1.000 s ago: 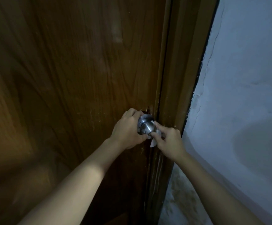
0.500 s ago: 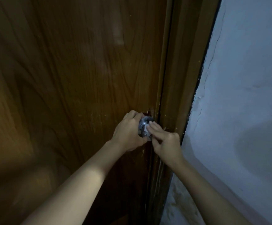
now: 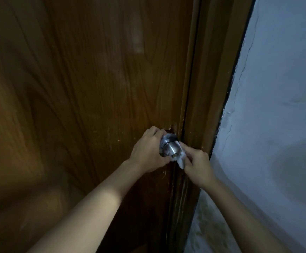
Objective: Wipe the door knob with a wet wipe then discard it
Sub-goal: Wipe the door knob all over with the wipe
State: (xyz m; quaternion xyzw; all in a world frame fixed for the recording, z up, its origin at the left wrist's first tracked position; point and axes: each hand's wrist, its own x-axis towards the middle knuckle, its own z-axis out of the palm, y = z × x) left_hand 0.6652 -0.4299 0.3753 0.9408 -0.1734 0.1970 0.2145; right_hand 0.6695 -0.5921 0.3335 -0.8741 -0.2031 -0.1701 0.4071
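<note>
There is one view only, from a wide-angle camera worn on the person's head. It looks forward and down along both forearms, close to a brown wooden door that fills the left and centre. The door frame runs up right of centre, and a pale wall takes the right edge.

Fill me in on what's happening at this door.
A person is wiping the metal knob on a wooden door. The left hand cups the knob from the left side, while the right hand pinches a white wipe against the knob's right side. The wipe looks draped around the knob, with a corner hanging below. The door sits shut against its frame, next to a pale wall. The wipe is not yet discarded.
</note>
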